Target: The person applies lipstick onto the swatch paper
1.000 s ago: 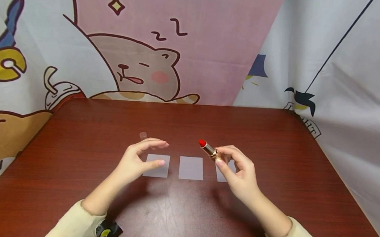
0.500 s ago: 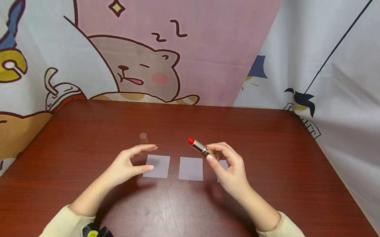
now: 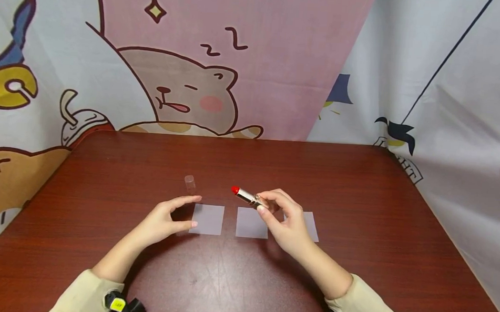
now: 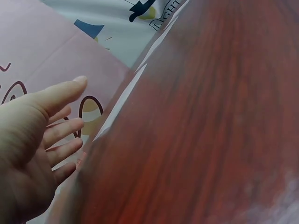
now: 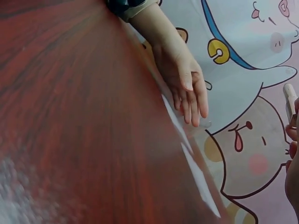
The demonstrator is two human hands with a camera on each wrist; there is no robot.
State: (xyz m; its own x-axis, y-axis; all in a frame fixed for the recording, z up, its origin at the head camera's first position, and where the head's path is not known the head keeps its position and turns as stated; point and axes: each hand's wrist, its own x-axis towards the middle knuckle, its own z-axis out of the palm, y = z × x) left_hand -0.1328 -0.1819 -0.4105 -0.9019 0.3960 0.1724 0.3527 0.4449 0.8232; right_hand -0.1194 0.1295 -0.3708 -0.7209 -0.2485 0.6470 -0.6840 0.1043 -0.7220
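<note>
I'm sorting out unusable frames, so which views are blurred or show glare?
Head view: sharp, with soft glare on the table near the person; lipstick crisp. Left wrist view: tabletop smeared, left hand fairly clear. Right wrist view: tabletop blurred too.

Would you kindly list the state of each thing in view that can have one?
lipstick: uncapped, red tip out, tilted, gripped by the right hand.
clear cap: off, upright on the table.
left hand: empty, fingers relaxed.
three paper squares: flat, in a row.
</note>
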